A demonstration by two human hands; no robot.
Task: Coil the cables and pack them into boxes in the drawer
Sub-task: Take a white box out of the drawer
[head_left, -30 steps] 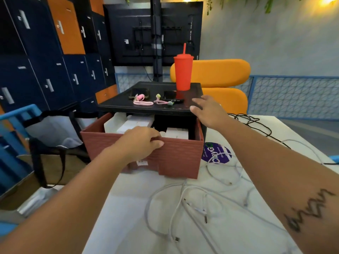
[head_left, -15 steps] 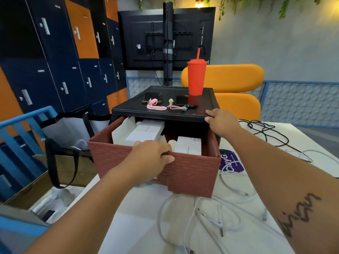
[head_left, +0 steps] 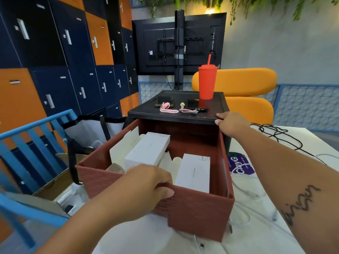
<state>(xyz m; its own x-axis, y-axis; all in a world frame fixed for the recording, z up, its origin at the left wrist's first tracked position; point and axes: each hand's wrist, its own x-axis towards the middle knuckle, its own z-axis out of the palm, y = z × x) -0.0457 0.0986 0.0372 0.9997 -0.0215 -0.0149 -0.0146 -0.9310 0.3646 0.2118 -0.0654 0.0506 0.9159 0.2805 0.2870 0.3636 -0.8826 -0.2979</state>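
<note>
Red-brown drawer (head_left: 198,215): centre frame, open under black cabinet (head_left: 176,117). Left hand (head_left: 146,184) grips front wall, fingers curled over rim. Right hand (head_left: 231,123) grips cabinet top edge. Inside drawer: white boxes (head_left: 148,149). White cables (head_left: 244,208) loose at lower right. I read "ClayG" on purple sticker (head_left: 240,165).

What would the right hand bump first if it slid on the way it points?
Probably the small black gadget on the black cabinet top, just ahead of the right hand; the pink strap lies just past it, though depth is unclear.
</note>
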